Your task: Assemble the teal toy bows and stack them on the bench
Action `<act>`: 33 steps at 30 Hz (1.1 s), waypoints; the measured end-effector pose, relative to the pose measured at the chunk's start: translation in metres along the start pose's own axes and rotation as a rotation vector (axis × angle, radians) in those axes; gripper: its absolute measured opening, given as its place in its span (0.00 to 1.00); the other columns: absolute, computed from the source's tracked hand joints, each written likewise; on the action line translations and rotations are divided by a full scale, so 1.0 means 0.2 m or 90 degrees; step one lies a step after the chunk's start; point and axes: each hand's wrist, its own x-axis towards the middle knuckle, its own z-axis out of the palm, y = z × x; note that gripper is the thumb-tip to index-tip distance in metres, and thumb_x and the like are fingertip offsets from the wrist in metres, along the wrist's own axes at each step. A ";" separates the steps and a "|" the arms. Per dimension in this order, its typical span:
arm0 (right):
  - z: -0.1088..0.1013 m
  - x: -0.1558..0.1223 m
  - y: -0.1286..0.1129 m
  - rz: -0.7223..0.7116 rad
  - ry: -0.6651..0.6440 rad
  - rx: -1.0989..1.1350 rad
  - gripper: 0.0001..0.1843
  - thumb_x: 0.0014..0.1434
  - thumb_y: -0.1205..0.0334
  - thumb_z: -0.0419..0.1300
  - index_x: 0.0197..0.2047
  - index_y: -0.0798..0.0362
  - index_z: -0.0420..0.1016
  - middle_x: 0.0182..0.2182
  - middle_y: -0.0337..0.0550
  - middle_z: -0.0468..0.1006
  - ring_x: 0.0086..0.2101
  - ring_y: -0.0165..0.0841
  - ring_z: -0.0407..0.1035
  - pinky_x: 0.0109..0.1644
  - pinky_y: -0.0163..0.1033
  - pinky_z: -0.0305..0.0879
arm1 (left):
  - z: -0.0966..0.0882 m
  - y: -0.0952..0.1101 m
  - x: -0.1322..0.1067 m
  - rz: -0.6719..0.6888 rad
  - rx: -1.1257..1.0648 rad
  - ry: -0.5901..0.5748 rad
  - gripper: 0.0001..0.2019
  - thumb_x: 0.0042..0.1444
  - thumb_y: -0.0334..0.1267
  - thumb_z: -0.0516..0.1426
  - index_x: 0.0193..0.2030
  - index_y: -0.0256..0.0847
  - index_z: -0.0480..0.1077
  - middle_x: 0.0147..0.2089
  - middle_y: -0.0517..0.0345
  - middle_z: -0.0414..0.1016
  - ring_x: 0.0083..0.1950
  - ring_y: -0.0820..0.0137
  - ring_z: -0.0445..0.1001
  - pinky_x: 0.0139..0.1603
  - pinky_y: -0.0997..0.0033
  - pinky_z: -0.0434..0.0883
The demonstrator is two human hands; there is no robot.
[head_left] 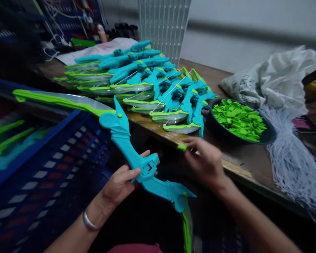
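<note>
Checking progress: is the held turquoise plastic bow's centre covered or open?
Open: the bow shows dark slots at its centre; the right hand holds a green plastic piece.

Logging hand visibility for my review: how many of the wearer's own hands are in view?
2. The left hand grips the turquoise toy bow around its middle; the right hand, right of the bow, pinches a small green piece.

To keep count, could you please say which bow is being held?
The bow in the left hand; the bow pile lies untouched on the table.
</note>
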 end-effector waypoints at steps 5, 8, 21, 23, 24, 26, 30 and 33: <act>0.16 -0.21 -0.48 -0.254 -0.030 -0.032 0.08 0.66 0.74 0.53 0.41 0.61 0.73 0.44 0.62 0.81 0.42 0.43 0.76 0.46 0.48 0.77 | 0.00 -0.05 -0.08 -0.039 0.042 0.037 0.26 0.61 0.34 0.62 0.66 0.45 0.68 0.71 0.50 0.66 0.72 0.55 0.61 0.73 0.53 0.58; 0.17 -0.23 -0.53 -0.302 -0.036 -0.092 0.13 0.68 0.75 0.49 0.43 0.67 0.75 0.46 0.66 0.80 0.43 0.46 0.76 0.47 0.50 0.77 | -0.01 -0.07 -0.11 -0.032 0.056 0.041 0.32 0.55 0.36 0.67 0.66 0.43 0.67 0.67 0.47 0.71 0.69 0.54 0.66 0.72 0.53 0.59; 0.04 -0.15 -0.52 -0.296 -0.218 0.050 0.16 0.69 0.73 0.49 0.54 0.69 0.75 0.49 0.60 0.79 0.48 0.47 0.73 0.52 0.52 0.76 | -0.02 -0.10 -0.17 -0.039 0.070 0.012 0.34 0.52 0.37 0.68 0.65 0.45 0.67 0.62 0.50 0.76 0.65 0.53 0.71 0.67 0.54 0.64; 0.03 -0.13 -0.51 -0.326 -0.237 0.045 0.16 0.68 0.74 0.50 0.53 0.69 0.75 0.49 0.59 0.79 0.48 0.48 0.73 0.52 0.52 0.76 | -0.02 -0.09 -0.17 -0.041 0.070 0.009 0.33 0.52 0.37 0.68 0.65 0.46 0.67 0.61 0.51 0.76 0.64 0.53 0.71 0.66 0.54 0.65; 0.03 -0.13 -0.51 -0.340 -0.241 0.042 0.16 0.68 0.74 0.51 0.53 0.70 0.75 0.49 0.60 0.79 0.48 0.49 0.73 0.51 0.52 0.76 | -0.02 -0.09 -0.17 -0.042 0.069 0.007 0.33 0.52 0.36 0.68 0.65 0.46 0.67 0.62 0.52 0.76 0.65 0.54 0.71 0.66 0.55 0.66; 0.02 -0.13 -0.50 -0.368 -0.245 0.031 0.17 0.68 0.74 0.51 0.54 0.71 0.75 0.51 0.61 0.79 0.48 0.50 0.73 0.52 0.53 0.76 | -0.02 -0.09 -0.17 -0.047 0.067 0.006 0.34 0.51 0.36 0.68 0.65 0.47 0.66 0.62 0.53 0.76 0.65 0.54 0.71 0.66 0.56 0.66; 0.03 -0.16 -0.50 -0.411 -0.248 0.006 0.18 0.68 0.74 0.49 0.55 0.73 0.74 0.52 0.65 0.77 0.52 0.52 0.72 0.54 0.55 0.75 | 0.00 -0.09 -0.16 -0.048 0.054 0.017 0.36 0.48 0.37 0.70 0.65 0.44 0.66 0.60 0.50 0.78 0.62 0.54 0.74 0.65 0.55 0.68; 0.05 -0.18 -0.51 -0.388 -0.227 0.039 0.14 0.66 0.74 0.53 0.51 0.69 0.76 0.50 0.64 0.77 0.51 0.49 0.72 0.53 0.54 0.75 | 0.01 -0.10 -0.15 -0.018 0.080 0.060 0.33 0.47 0.38 0.72 0.61 0.40 0.70 0.56 0.48 0.80 0.59 0.54 0.76 0.63 0.55 0.69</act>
